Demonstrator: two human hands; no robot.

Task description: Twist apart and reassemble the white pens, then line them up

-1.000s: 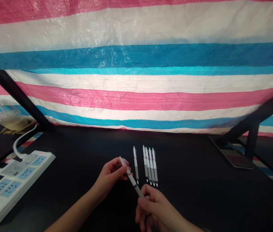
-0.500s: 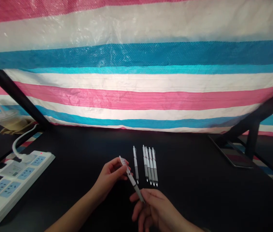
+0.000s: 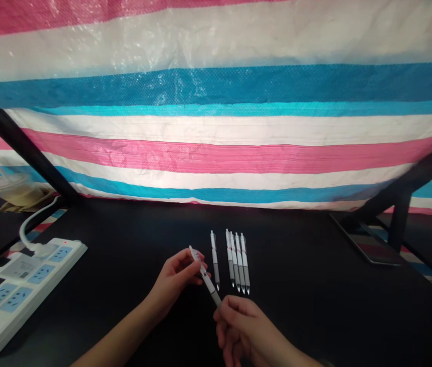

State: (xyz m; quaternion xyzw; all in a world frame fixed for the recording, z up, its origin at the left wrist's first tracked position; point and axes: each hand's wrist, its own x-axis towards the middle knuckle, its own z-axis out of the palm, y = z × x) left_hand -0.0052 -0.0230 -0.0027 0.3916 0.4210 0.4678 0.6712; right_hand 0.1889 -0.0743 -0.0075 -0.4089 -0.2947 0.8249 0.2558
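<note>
Left hand (image 3: 172, 285): pinching the upper end of a retractable pen (image 3: 205, 278) between thumb and fingers, lower centre.
Right hand (image 3: 242, 326): fingers bunched at the pen's grey lower end; cannot tell if gripping.
Counter (image 3: 315, 316): black, carrying a lone pen (image 3: 214, 260) beside four pens (image 3: 237, 262) lying side by side, just beyond the hands.
Left of frame: white power strip (image 3: 25, 285).
Far: striped tarpaulin (image 3: 216, 153).

White power strip (image 3: 21, 290) on black desk (image 3: 334, 295), left; plastic cup (image 3: 17, 188) beyond; striped tarpaulin (image 3: 216, 148) behind; phone (image 3: 369, 250) right.
</note>
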